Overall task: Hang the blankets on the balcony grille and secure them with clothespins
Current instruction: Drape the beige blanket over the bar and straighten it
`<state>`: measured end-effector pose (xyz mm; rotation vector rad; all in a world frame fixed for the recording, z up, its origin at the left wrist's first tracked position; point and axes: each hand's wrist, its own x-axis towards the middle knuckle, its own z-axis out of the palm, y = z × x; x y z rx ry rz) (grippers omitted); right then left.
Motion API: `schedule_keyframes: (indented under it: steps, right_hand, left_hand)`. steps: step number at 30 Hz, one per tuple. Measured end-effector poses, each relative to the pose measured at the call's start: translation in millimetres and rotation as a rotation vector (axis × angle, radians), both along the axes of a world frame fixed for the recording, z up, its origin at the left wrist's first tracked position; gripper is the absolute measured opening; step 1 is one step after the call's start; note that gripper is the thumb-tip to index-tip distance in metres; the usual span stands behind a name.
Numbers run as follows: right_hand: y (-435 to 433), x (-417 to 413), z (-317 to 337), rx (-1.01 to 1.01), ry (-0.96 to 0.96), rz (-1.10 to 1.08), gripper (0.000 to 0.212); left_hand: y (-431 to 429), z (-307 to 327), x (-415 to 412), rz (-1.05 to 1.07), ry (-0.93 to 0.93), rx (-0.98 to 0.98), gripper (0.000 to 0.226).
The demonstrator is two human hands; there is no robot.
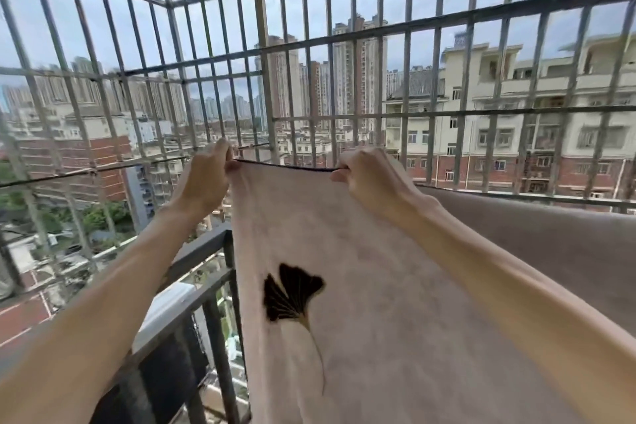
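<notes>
A pale beige blanket [371, 268] with a dark ginkgo-leaf print hangs down the middle of the head view. My left hand [208, 175] pinches its top edge at the left corner. My right hand [364, 175] grips the same dark-trimmed edge further right, so the edge is stretched taut between them. Both hands are raised in front of the grey metal balcony grille [263, 55], near one of its horizontal bars. A second, brownish blanket [550, 234] lies draped over the rail at the right. No clothespins are in view.
A dark balcony railing [199, 251] runs diagonally at the lower left, below my left forearm. The grille bars close in the front and left sides. Beyond them are apartment blocks and a long drop to the street.
</notes>
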<state>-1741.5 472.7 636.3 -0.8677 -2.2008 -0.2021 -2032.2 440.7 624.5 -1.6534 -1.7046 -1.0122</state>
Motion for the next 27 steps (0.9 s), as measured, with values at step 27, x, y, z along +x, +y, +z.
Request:
schedule_keyframes:
  steps: [27]
  right_hand:
    - [-8,22,-22,-0.235,-0.079,-0.066,0.026]
  left_hand:
    - [-24,-133,69,-0.586,-1.076,-0.513,0.008]
